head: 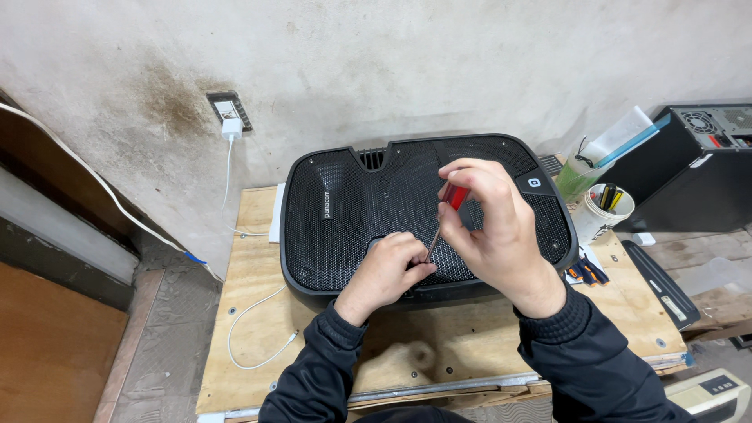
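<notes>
I see the right hand point(492, 227) gripping the screwdriver point(443, 217), its shaft slanting down-left to the grille point(345, 211) on the counter point(258, 313). The left hand point(392, 270) pinches the tip there, nearer the contact point.

a stained, off-white plaster wall point(392, 55) rises behind a plywood workbench point(251, 313). a wall socket point(229, 110) holds a white charger point(231, 129), its cable point(251, 321) trailing over the bench. grey tiled floor point(157, 313) lies to one side, beside a brown wooden panel point(47, 345). a black computer case point(697, 164) stands at the far edge.
</notes>
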